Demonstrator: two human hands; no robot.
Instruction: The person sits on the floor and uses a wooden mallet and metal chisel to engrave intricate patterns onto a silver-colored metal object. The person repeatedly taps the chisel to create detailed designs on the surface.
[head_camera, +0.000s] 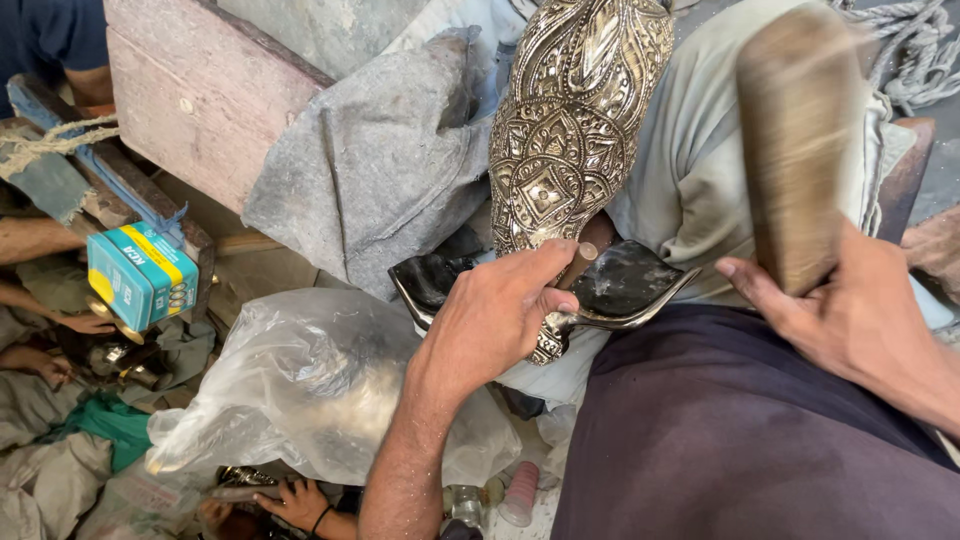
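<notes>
An ornate embossed metal piece (570, 120), silver and brass coloured, lies tilted across my lap on a dark block (625, 280). My left hand (500, 315) grips a small punch-like tool (580, 262) pressed against the lower end of the metal piece. My right hand (850, 315) holds a wooden mallet (795, 140), raised and motion-blurred, to the right of the piece. The lower tip of the metal piece (548, 345) shows under my left hand.
A grey cloth (380, 160) and a wooden plank (200, 90) lie at the upper left. A clear plastic bag (300, 390) sits lower left. A teal and yellow box (140, 275) stands left. Other people's hands (290, 500) work nearby.
</notes>
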